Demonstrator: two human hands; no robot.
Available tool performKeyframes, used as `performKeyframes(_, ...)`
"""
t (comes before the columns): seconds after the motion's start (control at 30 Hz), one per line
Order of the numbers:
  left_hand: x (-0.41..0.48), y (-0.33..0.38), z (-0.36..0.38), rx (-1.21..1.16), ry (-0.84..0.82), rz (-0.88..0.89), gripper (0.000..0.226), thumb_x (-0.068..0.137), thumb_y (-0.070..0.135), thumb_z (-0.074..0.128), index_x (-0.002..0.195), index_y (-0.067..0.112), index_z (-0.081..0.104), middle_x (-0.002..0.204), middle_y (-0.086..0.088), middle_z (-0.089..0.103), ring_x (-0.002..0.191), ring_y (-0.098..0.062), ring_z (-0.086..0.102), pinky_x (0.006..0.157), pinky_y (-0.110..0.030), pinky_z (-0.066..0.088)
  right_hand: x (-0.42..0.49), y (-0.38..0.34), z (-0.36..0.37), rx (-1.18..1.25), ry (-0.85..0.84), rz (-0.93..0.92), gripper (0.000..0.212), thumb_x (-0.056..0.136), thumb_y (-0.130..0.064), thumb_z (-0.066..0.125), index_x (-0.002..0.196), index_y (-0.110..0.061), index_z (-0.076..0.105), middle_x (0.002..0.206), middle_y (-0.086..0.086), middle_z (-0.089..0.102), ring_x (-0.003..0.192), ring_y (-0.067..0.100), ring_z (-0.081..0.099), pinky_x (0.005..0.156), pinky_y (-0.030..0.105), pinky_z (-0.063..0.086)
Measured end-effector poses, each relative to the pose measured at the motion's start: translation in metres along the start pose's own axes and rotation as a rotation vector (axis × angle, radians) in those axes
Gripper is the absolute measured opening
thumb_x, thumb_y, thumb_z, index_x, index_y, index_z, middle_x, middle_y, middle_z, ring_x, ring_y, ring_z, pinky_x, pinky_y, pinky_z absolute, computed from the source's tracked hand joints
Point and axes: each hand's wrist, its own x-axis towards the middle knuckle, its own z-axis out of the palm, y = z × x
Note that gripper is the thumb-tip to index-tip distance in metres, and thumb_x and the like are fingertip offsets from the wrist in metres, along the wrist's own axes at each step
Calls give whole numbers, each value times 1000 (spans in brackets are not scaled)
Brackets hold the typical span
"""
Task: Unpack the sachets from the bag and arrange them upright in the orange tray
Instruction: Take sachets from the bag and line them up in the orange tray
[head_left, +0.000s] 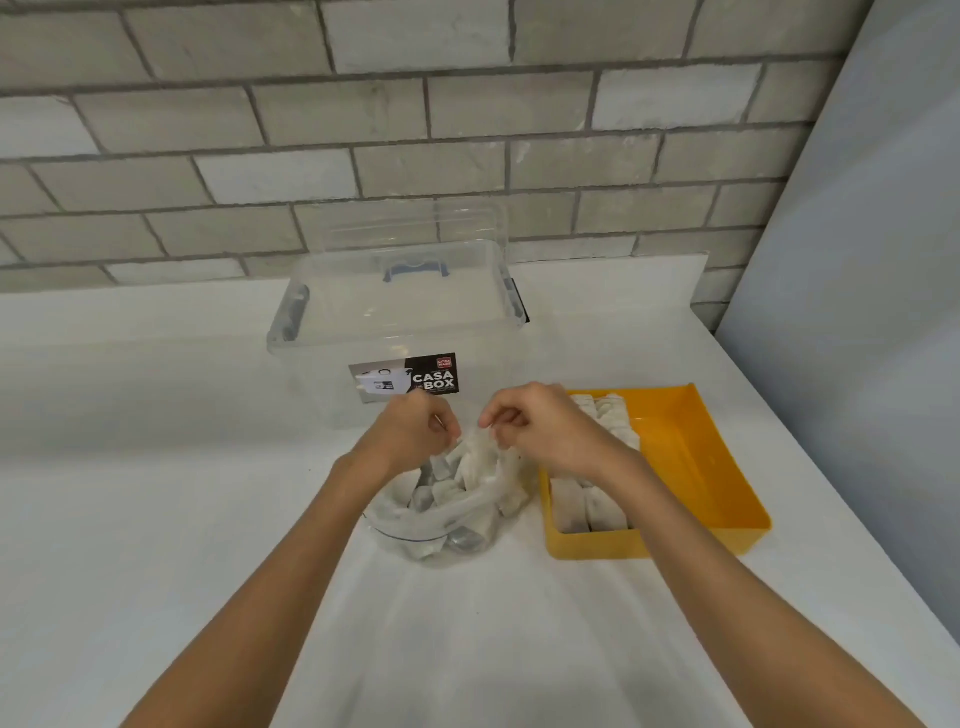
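While the left hand and the right hand each pinch the top edge of the clear zip bag, pull it wide, gently. It sits on the white surface, just left of the orange tray, where sachets stand along the left wall.

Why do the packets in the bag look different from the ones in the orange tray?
The sachets in the bag lie jumbled, tilted every way; the sachets in the tray stand in neat rows. The first sit inside a clear bag that the left hand and right hand pinch; the others sit uncovered in the orange tray. Both lots are small and pale.
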Motion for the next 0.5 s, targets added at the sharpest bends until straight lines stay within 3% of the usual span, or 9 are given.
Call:
performKeyframes(0.1, -1, -9, 12, 35, -30, -38, 16, 80, 2, 62, 81, 16, 69, 82, -5, 66, 78, -19, 65, 67, -21, 49, 17, -4, 23, -82, -109, -43, 23, 84, 1, 56, 93, -12, 72, 85, 3, 69, 79, 13, 65, 75, 21, 52)
performKeyframes(0.17, -1, -14, 23, 10, -33, -112, 11, 79, 13, 68, 89, 17, 64, 89, -4, 65, 77, -22, 66, 60, -21, 50, 24, 0, 34, -178, -166, -22, 21, 84, -2, 57, 99, -11, 70, 97, 10, 68, 89, 22, 65, 79, 30, 52)
performKeyframes(0.2, -1, -15, 29, -23, -34, -155, 21, 78, 22, 73, 95, 18, 61, 92, -4, 66, 73, -22, 67, 57, -22, 52, 26, 3, 38, -248, -194, 7, 22, 86, -6, 59, 106, -11, 67, 107, 14, 65, 96, 26, 62, 83, 32, 51)
performKeyframes(0.23, -1, -17, 35, -41, -37, -187, 36, 75, 33, 76, 102, 19, 58, 95, -3, 66, 73, -22, 66, 59, -27, 53, 27, 5, 41, -321, -216, 36, 30, 86, -9, 61, 116, -10, 62, 118, 15, 59, 106, 29, 58, 89, 35, 49)
performKeyframes(0.33, -1, -20, 50, 94, -17, -198, 67, 71, 52, 74, 124, 23, 47, 114, -2, 56, 103, -23, 60, 86, -39, 50, 28, 7, 46, -419, -232, 78, 67, 86, 0, 60, 145, -8, 30, 146, 15, 35, 133, 32, 36, 106, 41, 38)
performKeyframes(0.5, -4, -20, 59, 150, 26, -173, 90, 69, 56, 72, 142, 31, 25, 141, -3, 43, 128, -27, 44, 100, -47, 40, 22, 8, 53, -475, -236, 113, 93, 87, 1, 54, 152, -17, -10, 160, 7, 5, 136, 37, 25, 111, 41, 29)
